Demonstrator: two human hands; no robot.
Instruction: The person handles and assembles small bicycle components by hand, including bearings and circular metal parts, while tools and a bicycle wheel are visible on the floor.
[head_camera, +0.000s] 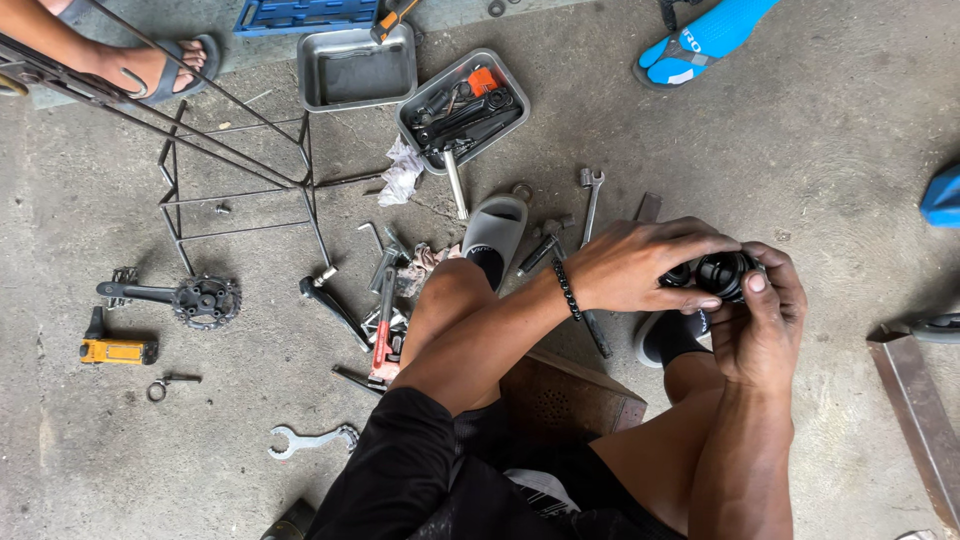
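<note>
A downward view is given over a person seated low on a concrete floor (760, 150), knees raised, both forearms stretched forward to meet above the right knee. A small black cylindrical part (718, 272) is held between the two hands, just above the right foot.

The left hand (640, 265) is laid over the part from the left, palm down, wrist slightly bent, with a dark beaded bracelet (567, 290) worn at the wrist. Its grip is closed around the part's top and near side, the fingertips curled under it. The right hand (765, 310) is brought up from below, forearm nearly vertical in the view, fingers wrapped over the far side of the part and the thumb pressed against its front. Both grips are clamped on the part.

Grey slide sandals are worn over dark socks; the left sandal (495, 225) is planted beside scattered tools. A red-handled pipe wrench (382, 345) is seen lying by the left leg, and a flat silver spanner (310, 440) lies nearer the viewer. A bicycle crank with chainring (185, 298) and a yellow tool (118, 350) lie well to the left. Two metal trays are set farther away: one empty (355, 68), one filled with dark wrenches (463, 108). Other people's feet are seen at the top corners.
</note>
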